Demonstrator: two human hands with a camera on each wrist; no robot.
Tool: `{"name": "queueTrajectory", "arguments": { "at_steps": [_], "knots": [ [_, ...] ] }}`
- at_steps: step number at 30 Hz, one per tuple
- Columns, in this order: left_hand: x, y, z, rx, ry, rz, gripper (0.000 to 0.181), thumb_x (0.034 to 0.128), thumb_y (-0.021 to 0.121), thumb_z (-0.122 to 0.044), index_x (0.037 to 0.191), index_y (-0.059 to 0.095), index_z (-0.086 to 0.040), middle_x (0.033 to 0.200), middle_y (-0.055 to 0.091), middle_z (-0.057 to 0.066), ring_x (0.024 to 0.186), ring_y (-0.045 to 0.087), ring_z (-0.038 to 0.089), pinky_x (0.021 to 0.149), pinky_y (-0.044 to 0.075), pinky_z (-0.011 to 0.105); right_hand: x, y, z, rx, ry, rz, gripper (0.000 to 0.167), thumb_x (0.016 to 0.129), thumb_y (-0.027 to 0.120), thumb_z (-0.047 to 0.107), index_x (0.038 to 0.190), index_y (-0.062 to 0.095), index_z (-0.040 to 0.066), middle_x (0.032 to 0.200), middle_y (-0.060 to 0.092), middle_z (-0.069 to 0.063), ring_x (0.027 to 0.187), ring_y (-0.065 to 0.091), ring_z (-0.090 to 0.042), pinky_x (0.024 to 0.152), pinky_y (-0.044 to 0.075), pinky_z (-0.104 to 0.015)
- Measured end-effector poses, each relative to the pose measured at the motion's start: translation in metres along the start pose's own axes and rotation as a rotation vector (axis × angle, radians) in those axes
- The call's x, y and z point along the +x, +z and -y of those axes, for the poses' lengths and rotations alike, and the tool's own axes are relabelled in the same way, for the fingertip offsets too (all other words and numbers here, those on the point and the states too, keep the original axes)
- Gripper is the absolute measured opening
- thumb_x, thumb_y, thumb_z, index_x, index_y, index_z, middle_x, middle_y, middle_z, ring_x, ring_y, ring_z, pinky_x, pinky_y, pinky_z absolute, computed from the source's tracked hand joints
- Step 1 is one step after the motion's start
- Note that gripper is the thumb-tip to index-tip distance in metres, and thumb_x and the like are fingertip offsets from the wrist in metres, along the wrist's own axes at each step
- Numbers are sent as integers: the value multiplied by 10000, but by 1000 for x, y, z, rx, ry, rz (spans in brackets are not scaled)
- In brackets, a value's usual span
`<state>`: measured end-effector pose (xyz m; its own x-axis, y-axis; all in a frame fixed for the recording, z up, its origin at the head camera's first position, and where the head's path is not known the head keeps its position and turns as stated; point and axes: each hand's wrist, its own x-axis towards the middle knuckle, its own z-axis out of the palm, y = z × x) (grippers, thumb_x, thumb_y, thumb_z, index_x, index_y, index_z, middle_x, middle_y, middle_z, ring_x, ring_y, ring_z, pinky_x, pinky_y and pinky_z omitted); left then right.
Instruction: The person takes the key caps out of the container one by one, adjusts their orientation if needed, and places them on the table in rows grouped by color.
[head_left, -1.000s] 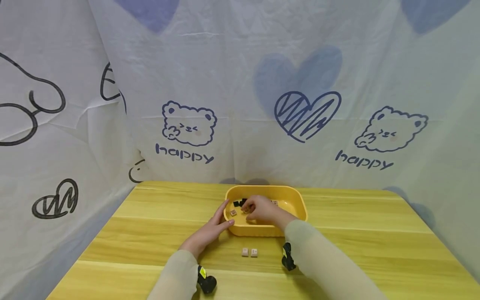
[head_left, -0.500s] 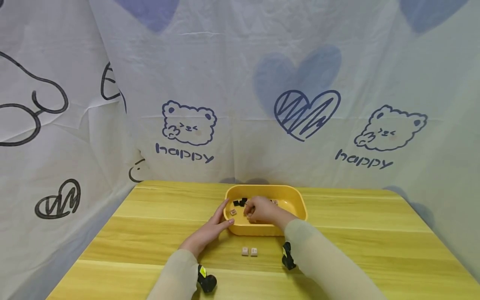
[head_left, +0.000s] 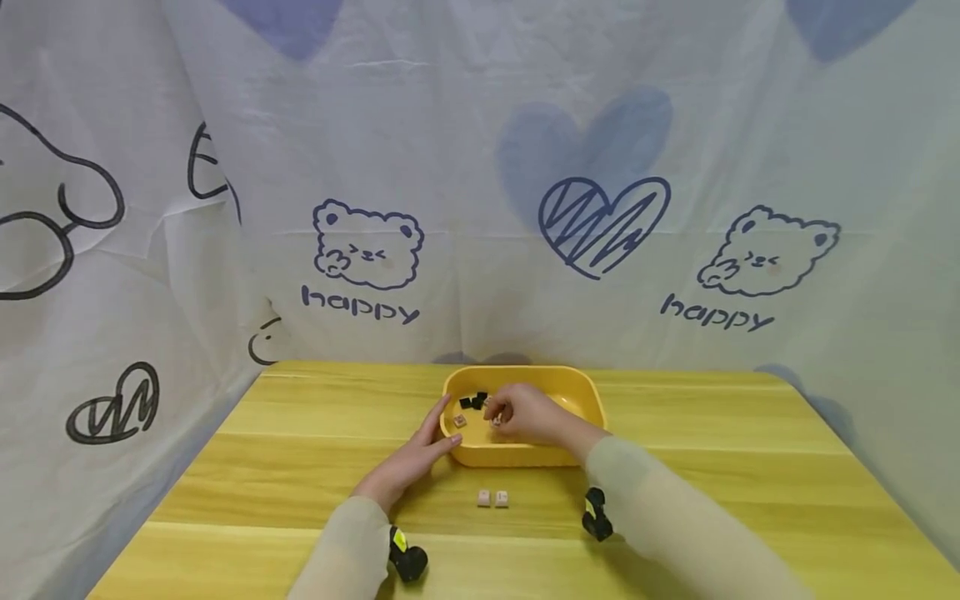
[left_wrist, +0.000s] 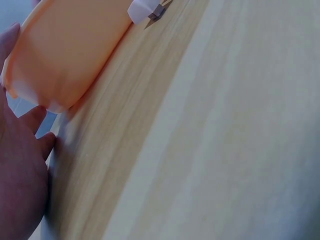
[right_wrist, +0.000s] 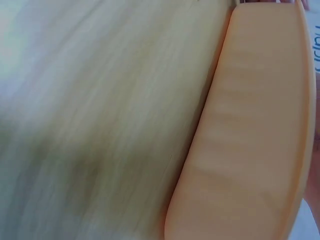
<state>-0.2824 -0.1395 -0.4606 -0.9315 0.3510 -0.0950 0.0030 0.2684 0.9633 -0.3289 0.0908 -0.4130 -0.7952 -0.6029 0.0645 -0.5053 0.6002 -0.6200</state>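
A yellow plastic tray (head_left: 487,457) stands on the table with small keycaps in it. My left hand (head_left: 405,467) rests against its left end, fingers straight along the side and thumb at the front rim; the left wrist view shows the same hand (left_wrist: 22,170) beside the tray wall. Reaching inside, my right hand (head_left: 525,412) has bent fingers and pinches a light keycap (head_left: 497,421), partly hidden by them. Several black keycaps (head_left: 475,402) lie left of these fingers, and a beige keycap (head_left: 460,421) lies near the tray's left end.
Two light keycaps, a left one (head_left: 483,498) and a right one (head_left: 502,498), sit side by side on the wood-grain table (head_left: 300,492) in front of the tray. A printed cloth (head_left: 480,167) hangs behind the table.
My right hand shifts slightly within the tray, its wrist turning outward, and the light keycap shows at its fingertips. My left hand stays at the tray's end. The head view has swung slightly.
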Motion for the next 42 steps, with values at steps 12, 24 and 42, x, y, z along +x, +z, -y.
{"name": "queueTrajectory", "arguments": {
  "at_steps": [12,24,42],
  "knots": [
    [2,0,2,1,4,6,740,1005,555,-226,1583,95,-274,1619,27,164,1458,12,394,1136,23,600,-28,-6,15,177,8,-62,184,804,756,-27,951,716,75,1006,649,-8,780,641,-106,677,556,-240],
    [3,-1,4,26,3,11,748,1014,540,-248,1583,56,-284,1613,5,179,1458,-10,388,1140,22,588,-56,-11,26,221,-41,-113,165,817,775,28,940,720,123,927,651,34,796,658,-94,723,557,-242],
    [6,0,5,23,23,20,745,1016,540,-241,1584,59,-266,1620,-24,163,1460,-33,380,1137,11,597,-96,3,18,477,-10,-124,206,798,744,-78,1001,709,-74,991,627,-86,879,672,-186,766,570,-283]
  ]
}}
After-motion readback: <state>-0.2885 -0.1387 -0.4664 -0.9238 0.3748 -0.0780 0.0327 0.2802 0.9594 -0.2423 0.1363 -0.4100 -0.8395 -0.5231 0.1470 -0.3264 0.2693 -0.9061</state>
